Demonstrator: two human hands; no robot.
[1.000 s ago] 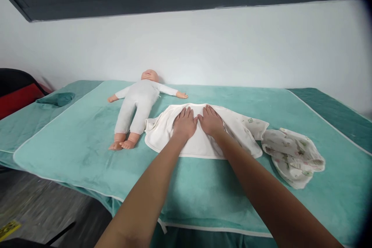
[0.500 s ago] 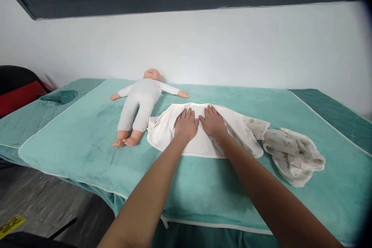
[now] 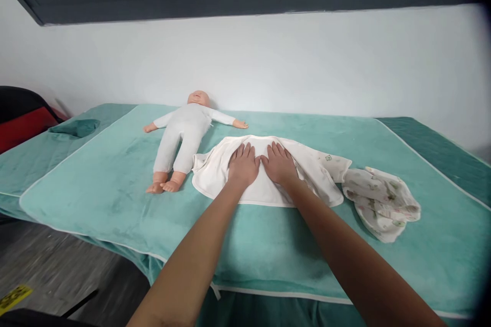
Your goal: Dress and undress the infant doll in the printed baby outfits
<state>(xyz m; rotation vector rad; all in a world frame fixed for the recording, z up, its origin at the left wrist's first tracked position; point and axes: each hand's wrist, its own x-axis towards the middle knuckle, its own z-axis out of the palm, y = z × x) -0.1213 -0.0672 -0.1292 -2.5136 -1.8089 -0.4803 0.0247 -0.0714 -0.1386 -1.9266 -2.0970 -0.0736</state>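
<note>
A white baby top point(image 3: 264, 195) lies spread out, its patterned sleeve stretched to the right. My left hand point(image 3: 244, 164) rests flat on the left half of the top, fingers extended. Beside it, my right hand point(image 3: 279, 163) lies flat on the cloth too, the two thumbs close together. A baby doll point(image 3: 187, 125) in a white body suit lies on its back to the left of the top, arms spread. Crumpled printed baby clothing point(image 3: 381, 202) sits at the end of the right sleeve.
Everything lies on a green padded mat point(image 3: 95, 179) covering a bed or table. Behind it rises a white wall point(image 3: 268, 61) under a dark window frame point(image 3: 172, 2). A black and red chair or bag point(image 3: 25, 125) stands at the far left.
Both hands stay flat on the top in the same spots. The whole view has shifted very slightly; nothing else has visibly moved.
</note>
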